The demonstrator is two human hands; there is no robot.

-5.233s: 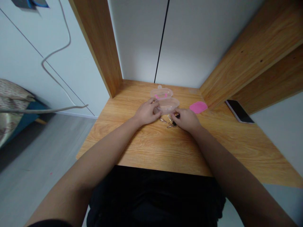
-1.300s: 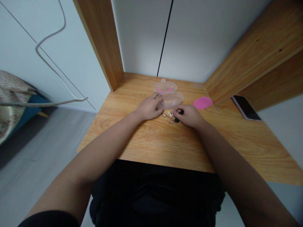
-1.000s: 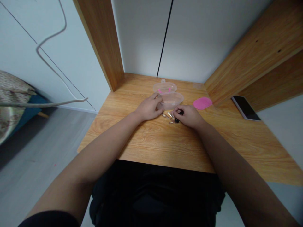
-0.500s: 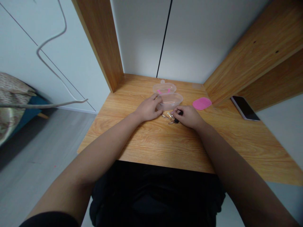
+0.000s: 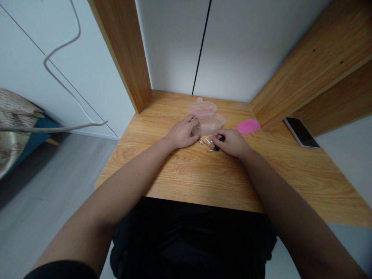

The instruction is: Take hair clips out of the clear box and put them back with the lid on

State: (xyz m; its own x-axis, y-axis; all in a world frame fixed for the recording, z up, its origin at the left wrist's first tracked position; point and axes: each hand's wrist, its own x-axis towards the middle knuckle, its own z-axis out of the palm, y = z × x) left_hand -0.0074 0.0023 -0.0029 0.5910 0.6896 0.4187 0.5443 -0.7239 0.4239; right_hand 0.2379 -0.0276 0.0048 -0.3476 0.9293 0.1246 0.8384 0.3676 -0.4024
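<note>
Right hand (image 5: 231, 143) pinches small black piece (image 5: 216, 148) in front of clear case (image 5: 212, 124), left hand (image 5: 183, 133) grips case's left end; light pinch, steady case should work best.

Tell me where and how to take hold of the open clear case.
Probably best pinched by the nearer half's right rim, coming from the right: the clear case lies open with that rounded end uncovered, while the left hand covers part of the left end.

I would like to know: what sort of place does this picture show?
Probably a room in a home, though I cannot be certain: there is a wood-grain desk between wooden panels, a phone on it, and patterned cloth at the far left.
</note>
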